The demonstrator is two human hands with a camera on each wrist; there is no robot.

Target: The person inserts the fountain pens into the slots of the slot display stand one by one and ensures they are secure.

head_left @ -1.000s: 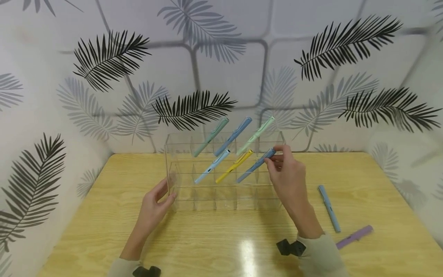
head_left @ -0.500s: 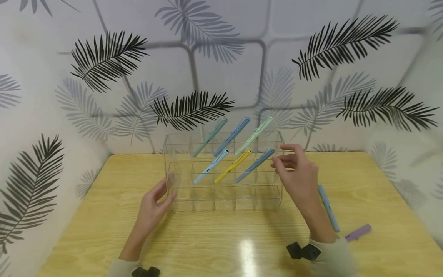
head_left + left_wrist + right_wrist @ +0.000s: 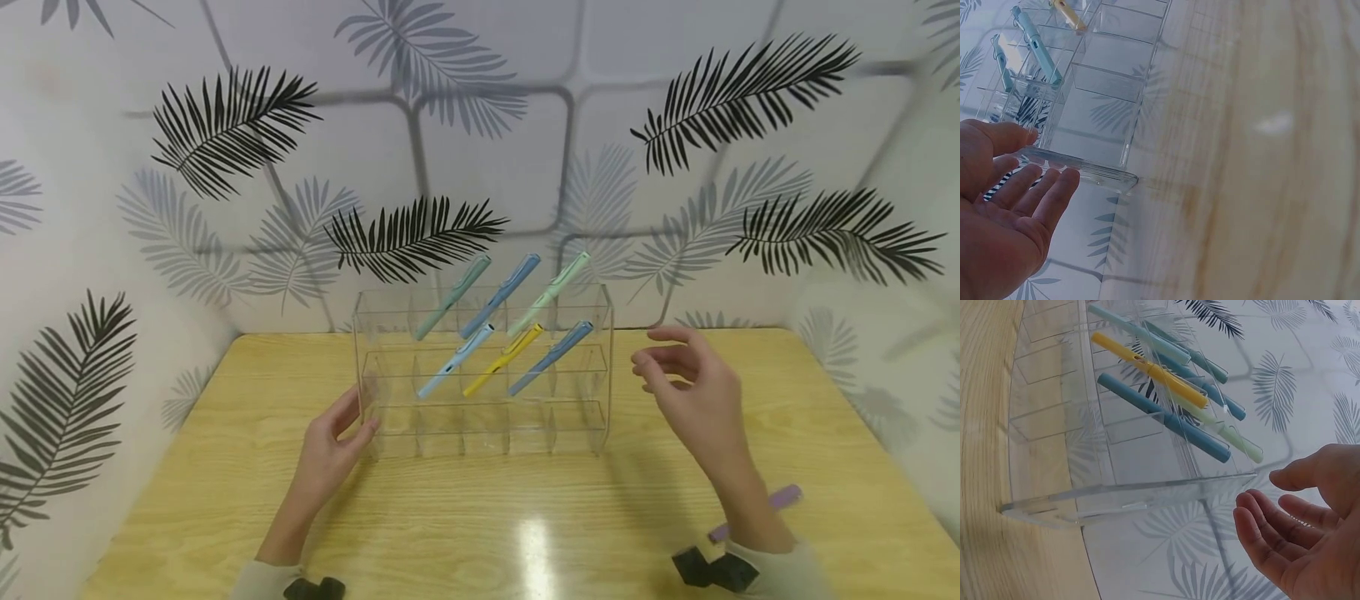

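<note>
A clear stepped pen rack (image 3: 607, 383) stands on the table. My left hand (image 3: 330, 446) holds its left side panel, thumb on the inner face and fingers outside in the left wrist view. The middle tier bears a light blue pen (image 3: 456, 360), a yellow pen (image 3: 504, 360) and a dark blue pen (image 3: 551, 358), all leaning right. Above them lean a green pen (image 3: 453, 297), a blue pen (image 3: 501, 296) and a mint pen (image 3: 551, 293). Right of the rack, my right hand (image 3: 697, 392) hovers with loosely bent fingers, holding nothing.
On the wooden table (image 3: 450, 517), a purple pen (image 3: 786, 497) lies at the right, partly hidden by my right wrist. A leaf-patterned wall covering (image 3: 495, 167) rises close behind the rack.
My right hand has let go of the dark blue pen, leaving it in the rack, and has moved right. It now hides the loose blue pen on the table. The left hand stays put.
</note>
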